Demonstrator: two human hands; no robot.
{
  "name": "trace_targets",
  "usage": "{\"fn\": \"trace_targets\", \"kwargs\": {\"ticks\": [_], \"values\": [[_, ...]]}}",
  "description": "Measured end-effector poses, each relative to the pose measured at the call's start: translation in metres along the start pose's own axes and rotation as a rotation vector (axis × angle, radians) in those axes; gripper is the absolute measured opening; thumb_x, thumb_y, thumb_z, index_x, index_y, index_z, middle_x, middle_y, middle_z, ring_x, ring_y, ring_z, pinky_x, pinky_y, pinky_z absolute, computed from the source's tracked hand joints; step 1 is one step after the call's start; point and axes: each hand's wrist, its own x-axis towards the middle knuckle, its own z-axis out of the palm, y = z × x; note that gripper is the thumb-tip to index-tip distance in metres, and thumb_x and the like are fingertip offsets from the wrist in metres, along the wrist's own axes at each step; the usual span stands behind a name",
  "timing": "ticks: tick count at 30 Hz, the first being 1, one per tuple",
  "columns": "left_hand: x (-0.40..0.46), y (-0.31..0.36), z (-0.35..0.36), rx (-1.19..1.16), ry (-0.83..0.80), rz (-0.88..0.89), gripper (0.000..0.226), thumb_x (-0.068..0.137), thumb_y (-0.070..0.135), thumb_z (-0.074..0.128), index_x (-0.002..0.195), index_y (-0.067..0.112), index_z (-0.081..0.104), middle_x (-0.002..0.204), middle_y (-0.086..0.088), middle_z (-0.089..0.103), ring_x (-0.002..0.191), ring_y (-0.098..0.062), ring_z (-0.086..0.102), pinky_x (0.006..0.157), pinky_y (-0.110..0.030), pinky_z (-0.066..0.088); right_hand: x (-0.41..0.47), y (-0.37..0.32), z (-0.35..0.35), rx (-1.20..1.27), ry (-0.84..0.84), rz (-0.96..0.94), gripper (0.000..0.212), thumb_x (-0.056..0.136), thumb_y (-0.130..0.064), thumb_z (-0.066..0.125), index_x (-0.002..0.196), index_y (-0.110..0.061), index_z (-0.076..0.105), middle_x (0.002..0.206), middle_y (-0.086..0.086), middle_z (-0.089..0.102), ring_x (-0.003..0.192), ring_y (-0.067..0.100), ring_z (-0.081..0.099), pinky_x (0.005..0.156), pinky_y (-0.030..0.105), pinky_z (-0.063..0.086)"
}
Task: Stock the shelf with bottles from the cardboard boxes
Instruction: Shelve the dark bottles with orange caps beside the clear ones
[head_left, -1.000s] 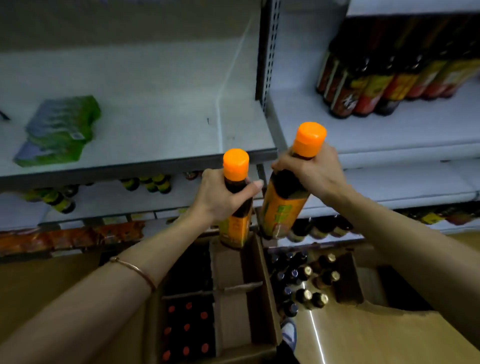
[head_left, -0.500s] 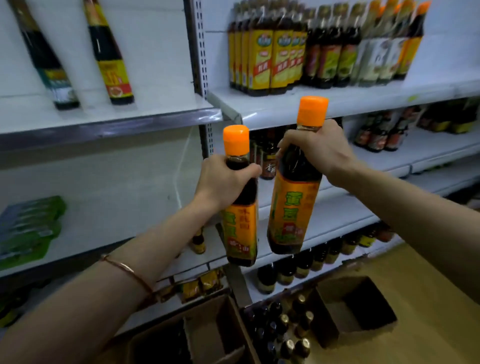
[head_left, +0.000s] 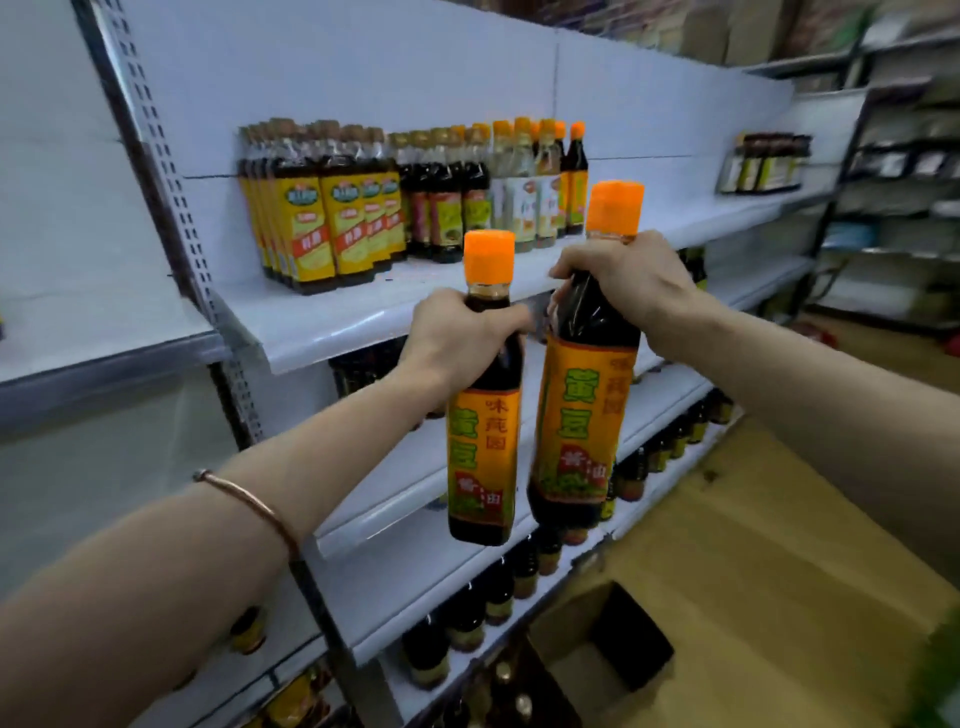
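My left hand (head_left: 457, 335) grips the neck of a dark sauce bottle (head_left: 483, 441) with an orange cap and orange label. Beside it, my right hand (head_left: 618, 275) grips the neck of a second, like bottle (head_left: 582, 415) held slightly higher. Both bottles hang upright in the air in front of the white shelf (head_left: 332, 322), just below its front lip. That shelf carries a row of stocked bottles (head_left: 415, 202), with orange-capped ones at the row's right end. An open cardboard box (head_left: 597, 644) sits on the floor below.
Lower shelves (head_left: 395, 499) hold dark bottles along their fronts. A perforated metal upright (head_left: 171, 197) divides the shelving at left. More shelving (head_left: 893, 197) stands at the far right. The floor (head_left: 779, 545) is tan. Bare shelf surface lies right of the stocked row.
Both bottles have risen from over the boxes to the level of the upper stocked shelf. My view has lifted and swung right, so the boxes have dropped almost out of sight.
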Motion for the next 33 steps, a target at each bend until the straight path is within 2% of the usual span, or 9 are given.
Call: {"fn": "trace_targets", "kwargs": {"ticks": [2, 7, 11, 14, 18, 21, 24, 30, 33], "values": [[0.017, 0.012, 0.038, -0.011, -0.049, 0.014, 0.031, 0.074, 0.027, 0.072, 0.075, -0.004, 0.07, 0.076, -0.016, 0.072, 0.076, -0.032, 0.069, 0.078, -0.049, 0.056, 0.013, 0.013, -0.033, -0.015, 0.031, 0.033, 0.024, 0.079, -0.019, 0.07, 0.062, -0.012, 0.055, 0.071, 0.008, 0.067, 0.071, 0.028, 0.067, 0.074, 0.039, 0.055], [0.054, 0.039, 0.144, -0.052, -0.177, 0.047, 0.028, 0.074, 0.03, 0.07, 0.063, 0.005, 0.068, 0.065, -0.006, 0.07, 0.065, -0.022, 0.066, 0.069, -0.037, 0.053, 0.047, 0.056, -0.123, -0.065, 0.121, 0.082, 0.017, 0.073, -0.022, 0.07, 0.071, -0.009, 0.06, 0.083, 0.02, 0.072, 0.078, 0.038, 0.069, 0.085, 0.049, 0.056], [0.09, 0.053, 0.23, -0.086, -0.229, 0.08, 0.049, 0.063, 0.039, 0.067, 0.081, -0.006, 0.067, 0.079, -0.018, 0.071, 0.077, -0.034, 0.068, 0.077, -0.051, 0.055, 0.072, 0.089, -0.202, -0.109, 0.179, 0.146, 0.029, 0.057, -0.032, 0.07, 0.069, -0.007, 0.065, 0.088, 0.02, 0.073, 0.085, 0.039, 0.07, 0.085, 0.055, 0.056], [0.114, 0.064, 0.291, -0.097, -0.26, 0.119, 0.052, 0.06, 0.041, 0.067, 0.08, -0.006, 0.066, 0.08, -0.019, 0.071, 0.078, -0.035, 0.068, 0.079, -0.054, 0.054, 0.09, 0.117, -0.26, -0.169, 0.245, 0.157, 0.034, 0.056, -0.034, 0.069, 0.068, -0.003, 0.07, 0.081, 0.014, 0.075, 0.083, 0.035, 0.071, 0.084, 0.052, 0.056], [0.145, 0.08, 0.353, -0.12, -0.305, 0.101, 0.049, 0.059, 0.044, 0.066, 0.078, -0.001, 0.069, 0.079, -0.015, 0.072, 0.078, -0.033, 0.068, 0.081, -0.053, 0.054, 0.112, 0.149, -0.315, -0.189, 0.309, 0.173, 0.024, 0.061, -0.035, 0.071, 0.061, -0.014, 0.058, 0.081, 0.013, 0.074, 0.078, 0.033, 0.07, 0.082, 0.044, 0.058], [0.171, 0.085, 0.393, -0.104, -0.327, 0.112, 0.055, 0.058, 0.046, 0.065, 0.082, -0.004, 0.069, 0.081, -0.016, 0.072, 0.078, -0.034, 0.068, 0.08, -0.053, 0.054, 0.138, 0.173, -0.345, -0.202, 0.331, 0.178, 0.042, 0.056, -0.037, 0.069, 0.076, 0.0, 0.067, 0.09, 0.02, 0.073, 0.087, 0.039, 0.069, 0.086, 0.053, 0.055], [0.202, 0.083, 0.43, -0.098, -0.345, 0.119, 0.055, 0.058, 0.044, 0.064, 0.081, -0.005, 0.069, 0.082, -0.016, 0.073, 0.079, -0.033, 0.068, 0.081, -0.05, 0.054, 0.171, 0.194, -0.366, -0.196, 0.333, 0.177, 0.056, 0.056, -0.037, 0.069, 0.088, 0.009, 0.065, 0.091, 0.021, 0.073, 0.088, 0.04, 0.069, 0.087, 0.054, 0.055], [0.279, 0.073, 0.486, -0.11, -0.353, 0.112, 0.052, 0.058, 0.045, 0.065, 0.08, -0.003, 0.07, 0.082, -0.014, 0.073, 0.08, -0.03, 0.068, 0.083, -0.05, 0.054, 0.254, 0.234, -0.399, -0.218, 0.325, 0.138, 0.023, 0.071, -0.027, 0.07, 0.08, -0.007, 0.065, 0.088, 0.017, 0.074, 0.084, 0.034, 0.071, 0.086, 0.046, 0.057], [0.325, 0.076, 0.509, -0.087, -0.354, 0.123, 0.053, 0.054, 0.046, 0.064, 0.077, -0.002, 0.069, 0.08, -0.014, 0.073, 0.08, -0.031, 0.068, 0.083, -0.051, 0.053, 0.298, 0.25, -0.416, -0.228, 0.337, 0.12, 0.027, 0.073, -0.026, 0.069, 0.081, -0.001, 0.066, 0.082, 0.013, 0.075, 0.08, 0.032, 0.072, 0.087, 0.047, 0.057]]}}
